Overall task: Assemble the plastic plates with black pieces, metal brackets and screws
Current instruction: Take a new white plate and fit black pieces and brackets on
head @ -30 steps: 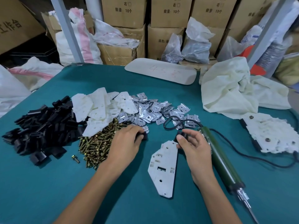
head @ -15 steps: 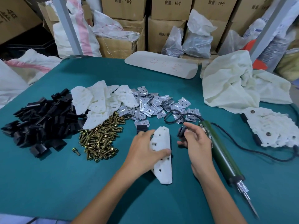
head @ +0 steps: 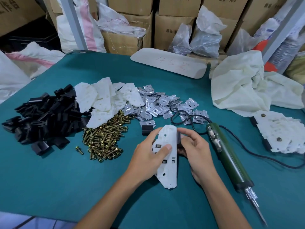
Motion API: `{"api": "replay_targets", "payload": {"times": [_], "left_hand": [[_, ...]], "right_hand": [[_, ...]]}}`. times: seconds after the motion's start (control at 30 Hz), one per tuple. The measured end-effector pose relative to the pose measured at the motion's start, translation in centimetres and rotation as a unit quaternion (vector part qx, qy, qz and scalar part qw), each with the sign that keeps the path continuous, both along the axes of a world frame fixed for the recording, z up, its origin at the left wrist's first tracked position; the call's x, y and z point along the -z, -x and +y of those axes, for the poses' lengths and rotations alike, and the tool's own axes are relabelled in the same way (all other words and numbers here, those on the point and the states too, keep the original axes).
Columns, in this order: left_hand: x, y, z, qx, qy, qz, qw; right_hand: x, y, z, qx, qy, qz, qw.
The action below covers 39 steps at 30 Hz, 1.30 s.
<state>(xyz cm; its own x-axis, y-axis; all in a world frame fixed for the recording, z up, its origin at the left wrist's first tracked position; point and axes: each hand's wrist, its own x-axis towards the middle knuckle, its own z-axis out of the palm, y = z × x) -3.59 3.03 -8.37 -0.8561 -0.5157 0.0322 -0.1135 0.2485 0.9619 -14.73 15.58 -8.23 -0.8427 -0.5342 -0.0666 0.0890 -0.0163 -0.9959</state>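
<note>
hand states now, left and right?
Left hand: grips the white plate.
Right hand: pinches a black piece against the plate's edge.

One white plate (head: 166,156) is held tilted up off the table, with a black piece (head: 178,138) at its right edge. Behind it lie heaps of black pieces (head: 44,116), white plates (head: 102,98), shiny metal brackets (head: 158,104) and gold screws (head: 104,139).
</note>
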Motion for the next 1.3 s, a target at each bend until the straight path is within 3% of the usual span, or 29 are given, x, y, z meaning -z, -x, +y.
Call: {"api": "replay_targets", "payload": {"times": [0.17, 0.4, 0.5, 0.6, 0.73, 0.87, 0.97, 1.1, 1.17, 1.23, 1.3], "left_hand": [[-0.1, 0.3, 0.2, 0.011, 0.03, -0.01, 0.999], [0.0, 0.2, 0.1, -0.015, 0.033, -0.033, 0.999], [-0.2, 0.4, 0.3, -0.017, 0.036, -0.053, 0.998], [-0.4, 0.5, 0.3, -0.012, 0.049, -0.058, 0.997], [-0.7, 0.5, 0.3, -0.012, 0.05, -0.06, 0.997], [-0.7, 0.4, 0.3, -0.005, 0.04, -0.062, 0.997], [-0.7, 0.4, 0.2, -0.009, 0.04, -0.06, 0.997], [-0.7, 0.4, 0.3, -0.003, 0.048, -0.055, 0.997], [-0.6, 0.3, 0.2, -0.001, 0.051, -0.052, 0.997], [-0.5, 0.4, 0.2, -0.007, 0.05, -0.053, 0.997], [-0.4, 0.4, 0.1, -0.019, 0.03, -0.042, 0.998]], "right_hand": [[-0.3, -0.2, 0.0, 0.04, 0.027, 0.021, 0.999], [-0.7, -0.6, -0.2, 0.034, -0.018, 0.095, 0.995], [-2.1, -0.3, -0.7, 0.033, -0.08, 0.201, 0.976], [-4.5, -0.2, -2.9, -0.028, -0.161, 0.358, 0.919], [-7.9, 0.0, -7.7, -0.184, -0.283, 0.466, 0.818], [-9.2, 1.1, -11.8, -0.311, -0.458, 0.478, 0.682], [-9.0, 1.8, -13.3, -0.382, -0.519, 0.426, 0.635], [-8.3, 2.4, -13.9, -0.403, -0.512, 0.406, 0.64], [-8.3, 2.7, -13.7, -0.386, -0.49, 0.418, 0.66], [-8.8, 3.1, -12.6, -0.344, -0.444, 0.416, 0.715], [-9.8, 3.6, -10.6, -0.283, -0.347, 0.367, 0.816]]}}
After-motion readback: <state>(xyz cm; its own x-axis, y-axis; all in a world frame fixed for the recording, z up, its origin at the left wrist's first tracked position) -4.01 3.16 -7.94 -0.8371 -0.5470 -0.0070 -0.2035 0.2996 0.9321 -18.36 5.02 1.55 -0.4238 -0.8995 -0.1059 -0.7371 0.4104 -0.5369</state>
